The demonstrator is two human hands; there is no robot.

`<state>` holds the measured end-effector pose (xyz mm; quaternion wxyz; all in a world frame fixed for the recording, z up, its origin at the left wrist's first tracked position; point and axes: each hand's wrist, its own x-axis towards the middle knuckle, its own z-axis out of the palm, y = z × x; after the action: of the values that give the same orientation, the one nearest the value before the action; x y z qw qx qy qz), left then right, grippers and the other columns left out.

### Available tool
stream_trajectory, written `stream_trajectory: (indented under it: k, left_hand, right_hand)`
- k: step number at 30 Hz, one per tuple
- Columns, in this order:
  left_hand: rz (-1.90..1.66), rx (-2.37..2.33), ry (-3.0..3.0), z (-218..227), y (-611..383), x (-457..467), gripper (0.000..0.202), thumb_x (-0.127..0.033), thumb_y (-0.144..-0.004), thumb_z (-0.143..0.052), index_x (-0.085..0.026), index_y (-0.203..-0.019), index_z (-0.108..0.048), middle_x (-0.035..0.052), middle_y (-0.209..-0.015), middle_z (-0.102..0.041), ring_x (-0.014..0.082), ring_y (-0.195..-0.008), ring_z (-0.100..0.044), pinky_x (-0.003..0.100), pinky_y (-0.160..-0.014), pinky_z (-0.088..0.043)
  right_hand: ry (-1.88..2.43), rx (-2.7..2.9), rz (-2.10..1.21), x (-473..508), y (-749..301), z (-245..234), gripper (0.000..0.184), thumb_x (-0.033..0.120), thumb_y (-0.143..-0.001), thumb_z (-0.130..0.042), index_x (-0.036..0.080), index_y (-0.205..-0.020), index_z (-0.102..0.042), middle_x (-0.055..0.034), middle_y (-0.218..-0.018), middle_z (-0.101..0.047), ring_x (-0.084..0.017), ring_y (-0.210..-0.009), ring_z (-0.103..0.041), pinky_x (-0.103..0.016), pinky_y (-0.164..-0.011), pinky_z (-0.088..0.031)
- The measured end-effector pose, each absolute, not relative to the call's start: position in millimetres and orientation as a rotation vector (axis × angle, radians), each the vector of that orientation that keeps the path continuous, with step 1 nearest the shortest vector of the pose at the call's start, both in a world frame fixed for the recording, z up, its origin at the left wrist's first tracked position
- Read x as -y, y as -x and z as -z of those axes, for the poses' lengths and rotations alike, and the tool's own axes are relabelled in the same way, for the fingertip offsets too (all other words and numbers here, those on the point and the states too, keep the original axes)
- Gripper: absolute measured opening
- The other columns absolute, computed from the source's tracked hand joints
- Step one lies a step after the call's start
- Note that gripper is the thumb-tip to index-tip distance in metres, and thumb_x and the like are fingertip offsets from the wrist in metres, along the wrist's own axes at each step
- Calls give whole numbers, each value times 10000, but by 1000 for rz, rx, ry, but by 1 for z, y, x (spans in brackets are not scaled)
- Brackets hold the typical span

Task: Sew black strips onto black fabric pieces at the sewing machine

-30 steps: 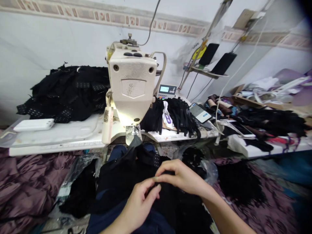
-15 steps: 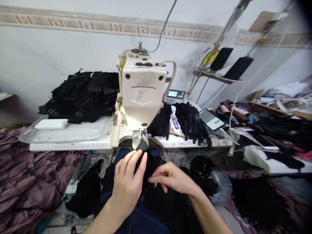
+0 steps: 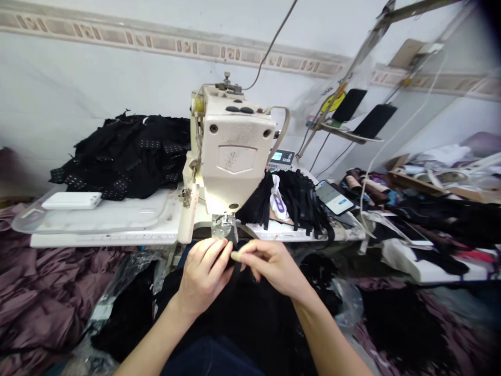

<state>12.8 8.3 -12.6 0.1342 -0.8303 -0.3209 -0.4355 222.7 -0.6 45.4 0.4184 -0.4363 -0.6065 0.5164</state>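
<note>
Black fabric (image 3: 125, 156) heaps on a white sewing table (image 3: 102, 237) by a wall (image 3: 78, 78).

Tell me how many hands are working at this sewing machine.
2: the left hand and the right hand, both at black fabric just before the presser foot. Others could be out of view.

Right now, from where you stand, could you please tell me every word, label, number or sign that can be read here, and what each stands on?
Nothing here can be read for certain.
Control box display: too small to read.
Phone screen: too blurred to read.
Yellow tag: too small to read.
Embossed badge on the sewing machine head: too blurred to read.
White label with a purple marking: too blurred to read.
</note>
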Motion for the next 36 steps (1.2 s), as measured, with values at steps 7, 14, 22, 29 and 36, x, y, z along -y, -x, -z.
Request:
stream_trajectory:
  k: [7,14,22,29,36]
  left_hand:
    - [1270,906,2371,14,-12,-11,435,-322,-1025,-724,-97,-1389,-647,180,-1229,-762,312,-1210,-682,476,-1086,-523]
    - [1256,881,2440,4,-10,-10,442,-53,-1015,-622,-160,-1442,-661,125,-1300,-766,273,-1263,-654,444,-1103,-524]
    - [1128,863,2505,-2,-11,-18,405,-37,-1029,-559,-144,-1401,-679,111,-1321,-775,285,-1219,-667,463,-1051,-549]
    - [1123,1011,2396,1,-23,-11,396,-73,-1016,-590,-104,-1404,-666,161,-1336,-756,319,-1250,-658,491,-1062,-546]
    - [1111,1101,2319,3,-29,-6,418,-74,-1021,-581,-114,-1431,-654,149,-1351,-752,324,-1248,-651,486,-1077,-510]
  right_hand:
    - [1138,1552,-899,-48,-208,-36,281,480,-894,-821,215,-806,-847,-38,-799,-691,-171,-677,-629,-271,-576,-485]
    - [1165,1208,-1040,-45,-204,-10,368,524,-798,-906,193,-865,-759,-16,-761,-719,-159,-643,-636,-262,-589,-508]
    - [1153,1069,-1239,8,-192,42,560,741,-961,-631,204,-812,-681,14,-698,-567,-112,-486,-495,-232,-400,-404]
    - [1124,1032,-1109,12,-187,32,459,615,-932,-754,191,-755,-747,-1,-660,-622,-96,-476,-470,-231,-442,-377]
    - [1108,988,-1089,11,-182,30,438,597,-928,-754,189,-768,-768,-25,-702,-670,-106,-495,-499,-231,-444,-398]
